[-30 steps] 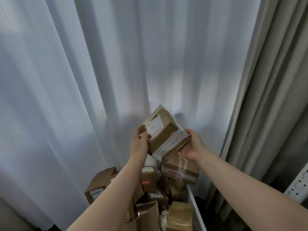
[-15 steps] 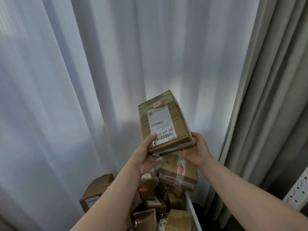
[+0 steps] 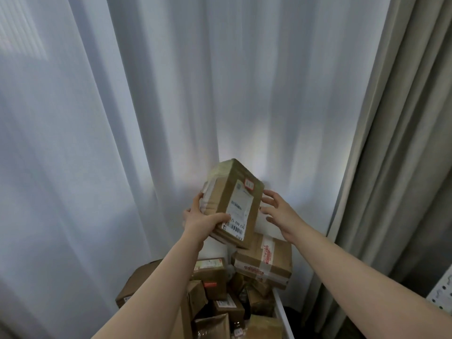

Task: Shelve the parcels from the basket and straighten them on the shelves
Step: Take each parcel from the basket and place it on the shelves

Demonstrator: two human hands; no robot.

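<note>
Two bare forearms reach up from the bottom edge over a basket [image 3: 282, 314] with a white rim, which holds a heap of brown parcels [image 3: 215, 285]. On top of the heap, toward the right, lies a taped parcel [image 3: 266, 261] with red print on its tape. Above it, clear of the heap, the held parcel [image 3: 232, 199] is up in the air and tilted, its white barcode label facing the person. The left grip [image 3: 199, 222] holds its lower left corner, thumb laid across the bottom of the label and fingers curled round the side. The right grip [image 3: 281, 211] is spread, fingers straight and apart, just beside the parcel's right edge; whether the fingertips touch the cardboard I cannot tell. Behind everything hangs a sheer white curtain [image 3: 146, 118], lit from behind, and to its right a heavier grey drape [image 3: 403, 143]. Low at the far right edge a white perforated panel [image 3: 442, 297] shows.
</note>
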